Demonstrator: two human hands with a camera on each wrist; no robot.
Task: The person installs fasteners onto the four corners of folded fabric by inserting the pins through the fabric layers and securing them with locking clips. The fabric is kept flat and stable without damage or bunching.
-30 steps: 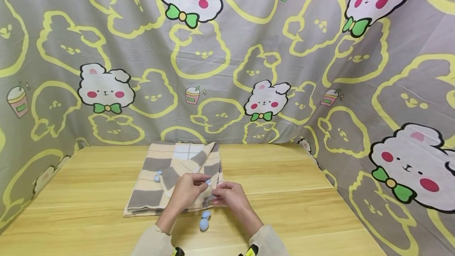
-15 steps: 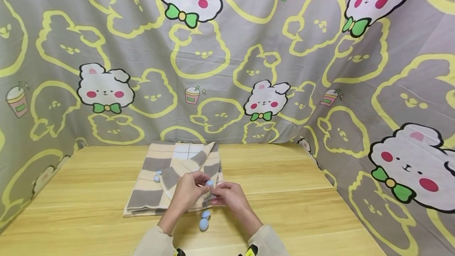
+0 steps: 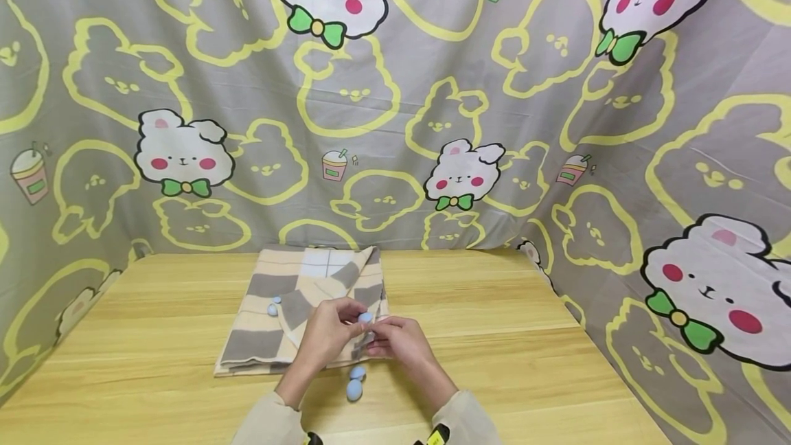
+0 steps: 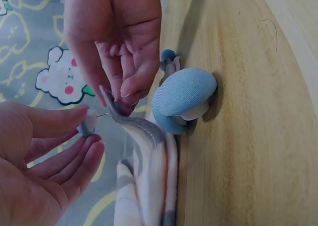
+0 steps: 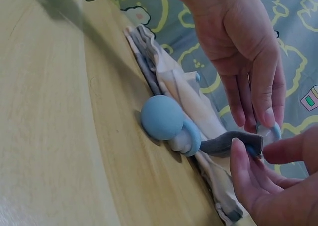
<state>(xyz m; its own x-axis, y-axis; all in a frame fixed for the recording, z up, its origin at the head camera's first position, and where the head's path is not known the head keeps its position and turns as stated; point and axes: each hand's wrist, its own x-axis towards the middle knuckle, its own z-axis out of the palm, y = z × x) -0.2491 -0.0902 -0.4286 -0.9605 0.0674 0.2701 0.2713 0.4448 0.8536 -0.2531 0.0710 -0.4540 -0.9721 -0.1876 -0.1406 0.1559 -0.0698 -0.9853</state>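
A checked beige, grey and white blanket [image 3: 256, 345] lies folded on the table. Over its near right part, my left hand [image 3: 330, 325] pinches a blue-capped, mushroom-shaped pin [image 3: 365, 318] between thumb and fingers. In the left wrist view its thin needle [image 4: 103, 114] points toward a raised grey blanket edge [image 4: 119, 114], its tip right at the cloth. My right hand [image 3: 400, 340] grips that edge between thumb and fingers. Seen from the right wrist, a small blue piece [image 5: 255, 150] shows beneath the cloth edge, among the right fingers.
Two more blue mushroom-shaped pieces [image 3: 354, 390] sit on the wooden table [image 3: 494, 362] just before the blanket, between my forearms. Another blue pair [image 3: 273, 307] is on the blanket's left side. A patterned grey curtain [image 3: 383, 108] hangs behind and at both sides.
My left hand has shifted slightly toward the right hand, and more of the pin's blue cap now shows. The right hand stays almost still at the blanket edge.
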